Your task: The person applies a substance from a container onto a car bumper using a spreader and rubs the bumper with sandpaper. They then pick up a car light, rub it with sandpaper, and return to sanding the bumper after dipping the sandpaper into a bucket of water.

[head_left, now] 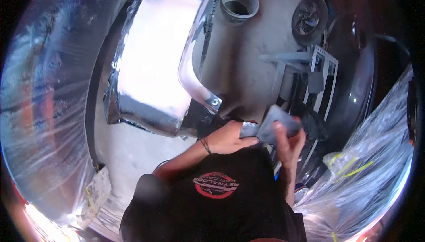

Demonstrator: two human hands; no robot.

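Observation:
My left hand (pixel 226 138) reaches in from the left, wrist banded with a dark bracelet. Its fingers are closed on a small silver-grey flat piece (pixel 249 129), whose exact kind I cannot make out. Close beside it, my right hand (pixel 290 141) grips a larger flat grey plate (pixel 269 127), thumb lying on its face. The two flat pieces meet or nearly meet at their edges. Both hands are in front of my black shirt (pixel 177 202). Just beyond the left hand is the end of a large glossy curved car panel (pixel 155 51).
A round bucket (pixel 239 5) stands on the floor beyond the panel. To the right are a metal frame stand (pixel 327 60), a wheel (pixel 310 18) and a dark car body (pixel 361 78). Clear plastic sheeting hangs at left (pixel 48 78) and lower right (pixel 354 184).

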